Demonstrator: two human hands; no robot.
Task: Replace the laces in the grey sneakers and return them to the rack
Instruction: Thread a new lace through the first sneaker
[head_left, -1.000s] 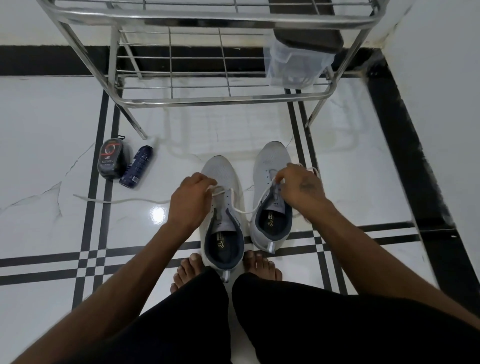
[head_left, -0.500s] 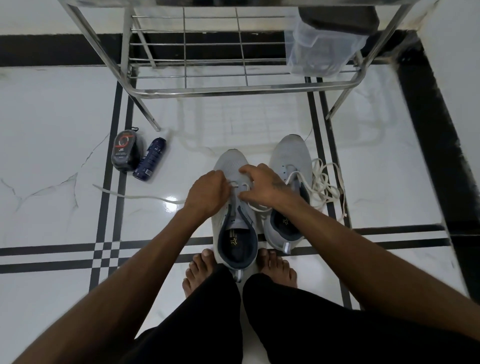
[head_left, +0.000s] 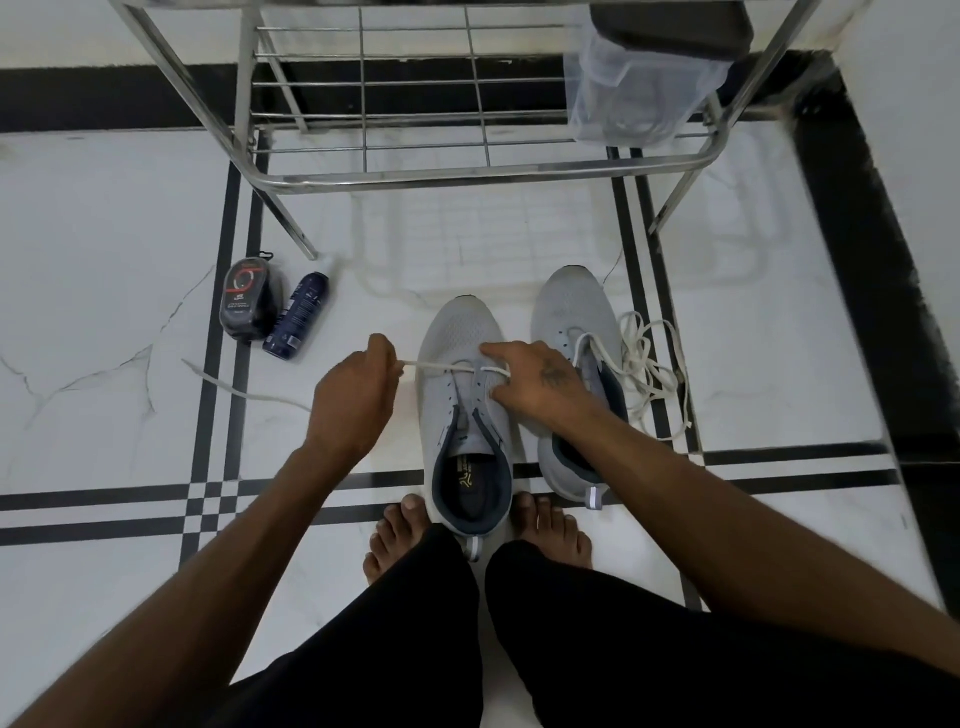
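Two grey sneakers stand side by side on the floor in front of my bare feet. The left sneaker (head_left: 462, 338) has a white lace (head_left: 434, 367) running through its front eyelets. My left hand (head_left: 353, 395) pinches that lace and holds it taut to the left of the shoe. My right hand (head_left: 530, 382) rests on the left sneaker's upper, its fingers curled at the lace by the right eyelets. The right sneaker (head_left: 571, 306) has a loose white lace (head_left: 649, 374) piled at its right side. The steel rack (head_left: 467, 169) stands just beyond the shoes.
A dark shoe-care pack (head_left: 244, 301) and a blue spray can (head_left: 296, 314) lie on the floor at the left. A clear plastic bag (head_left: 639, 88) hangs at the rack's right end under a dark item. A white wall (head_left: 909, 130) closes the right side.
My right hand left the right sneaker and came over to the left one. My left hand has drawn the lace out to the left through the front eyelets.
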